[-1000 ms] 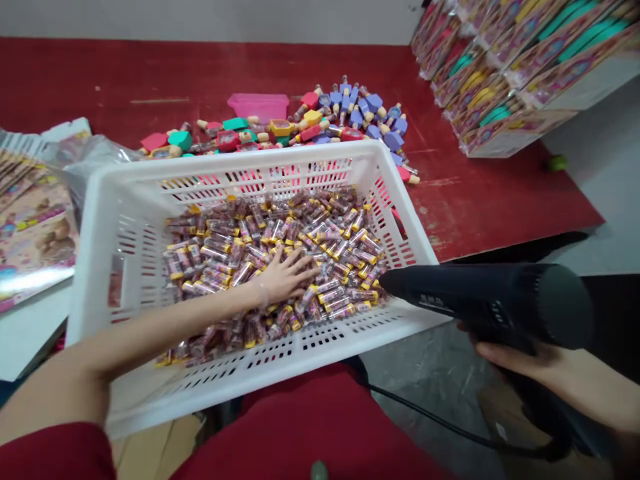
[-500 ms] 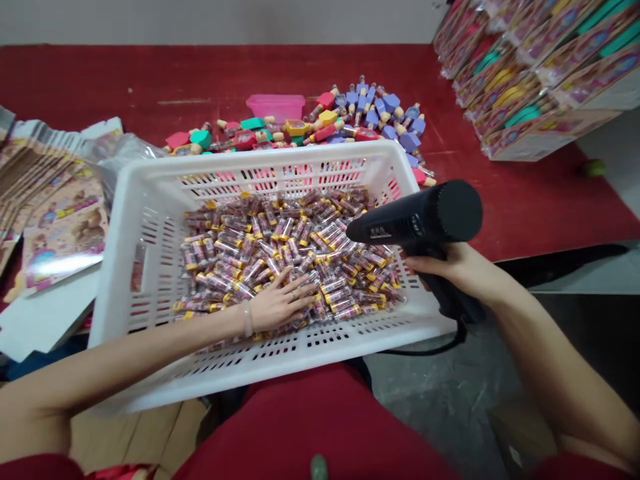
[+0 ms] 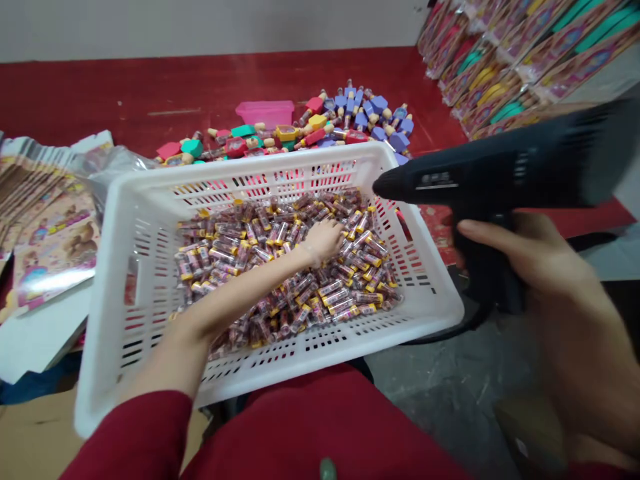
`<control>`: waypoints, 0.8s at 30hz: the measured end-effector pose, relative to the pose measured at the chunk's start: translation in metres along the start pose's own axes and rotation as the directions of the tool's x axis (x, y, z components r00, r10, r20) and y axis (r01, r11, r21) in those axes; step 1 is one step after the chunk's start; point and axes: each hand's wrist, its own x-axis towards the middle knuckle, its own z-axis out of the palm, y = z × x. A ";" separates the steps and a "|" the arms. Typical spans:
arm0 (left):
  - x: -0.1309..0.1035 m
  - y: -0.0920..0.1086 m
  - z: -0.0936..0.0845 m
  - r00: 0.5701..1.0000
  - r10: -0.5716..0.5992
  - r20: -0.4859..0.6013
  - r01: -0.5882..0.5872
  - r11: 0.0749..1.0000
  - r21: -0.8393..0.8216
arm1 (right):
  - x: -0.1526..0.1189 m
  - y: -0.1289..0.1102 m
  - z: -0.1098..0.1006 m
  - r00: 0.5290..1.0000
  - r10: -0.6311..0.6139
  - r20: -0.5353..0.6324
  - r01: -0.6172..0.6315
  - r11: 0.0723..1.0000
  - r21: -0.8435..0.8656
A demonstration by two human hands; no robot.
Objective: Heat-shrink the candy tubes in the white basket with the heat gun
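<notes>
1. Moved since half a second ago: the left hand [image 3: 325,240], from the basket's near side toward its far right corner, and the right hand [image 3: 535,250], swung rightward with the black blower [image 3: 460,177].
2. Right fingers wrap the blower's handle; its nozzle overlaps the basket's right edge near the far corner.
3. Left fingers reach into the vials [image 3: 345,303]; whether they pinch one, I cannot tell.
4. Those vials, clear with yellow ends and purplish labels, lie jumbled inside the white basket [image 3: 250,167].
5. Printed cards [image 3: 55,233] flank its left edge; a plastic bag [image 3: 110,167] touches the far left corner.
6. Beyond its far edge, colourful pieces [image 3: 360,107] and a pink tray [image 3: 265,115] sit on the red table [image 3: 100,93].
7. Packed boxes [image 3: 500,60] stack at the table's right end, partly hidden by the blower.
</notes>
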 end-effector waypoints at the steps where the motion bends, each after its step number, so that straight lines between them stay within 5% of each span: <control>1: 0.021 0.010 0.003 1.000 -0.017 -0.022 0.016 1.000 -0.021 | -0.007 0.000 -0.008 0.998 0.004 -0.063 -0.003 1.000 0.012; 4: 0.061 0.044 0.019 0.996 0.028 -0.090 -0.035 0.997 -0.074 | -0.026 0.000 -0.027 0.986 -0.003 -0.169 0.004 1.000 0.007; 7: 0.058 0.064 0.041 0.996 0.084 -0.038 -0.088 0.991 -0.104 | -0.033 0.003 -0.035 0.992 0.015 -0.128 -0.019 0.999 -0.031; 13: -0.037 0.038 0.052 0.939 0.335 0.077 -0.332 0.942 -0.054 | -0.013 0.015 -0.016 0.996 0.089 -0.001 -0.089 0.995 -0.052; 18: -0.102 0.004 0.033 0.969 0.246 -0.034 -0.242 0.966 0.089 | 0.019 0.018 0.012 0.984 0.102 0.145 -0.096 0.994 -0.050; 21: -0.125 0.008 0.030 0.966 0.220 -0.133 -0.202 0.970 0.136 | 0.036 0.014 0.033 0.975 0.089 0.202 -0.089 0.996 -0.009; 24: -0.138 0.024 0.044 0.912 0.394 -0.112 -0.384 0.918 0.100 | 0.045 0.011 0.053 0.962 0.097 0.255 -0.100 0.995 0.002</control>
